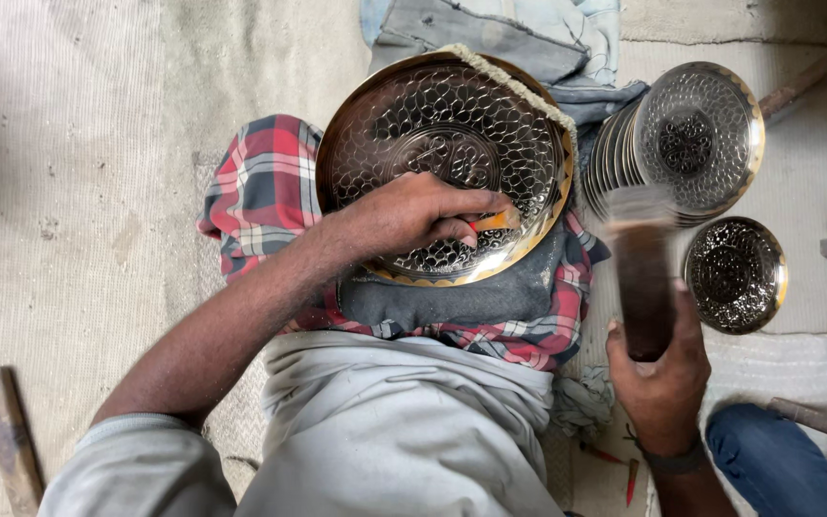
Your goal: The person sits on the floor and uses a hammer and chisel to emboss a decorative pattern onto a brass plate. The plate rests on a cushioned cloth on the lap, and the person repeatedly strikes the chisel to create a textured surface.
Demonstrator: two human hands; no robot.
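Here, head view, we list: left hand (412, 215) closed on a small orange-tipped punch (492, 221), resting on the engraved brass plate (404, 124) over the plaid cloth (260, 182) on our lap; right hand (660, 378) gripping a blurred mallet (641, 278); stacked plates (696, 139) beside.

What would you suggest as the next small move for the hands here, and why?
Probably bring the hammer, raised and blurred in the right hand, down onto the small punch. The left hand pins that punch against the patterned brass plate, which rests on the checked cloth, so the tool seems set for a strike.
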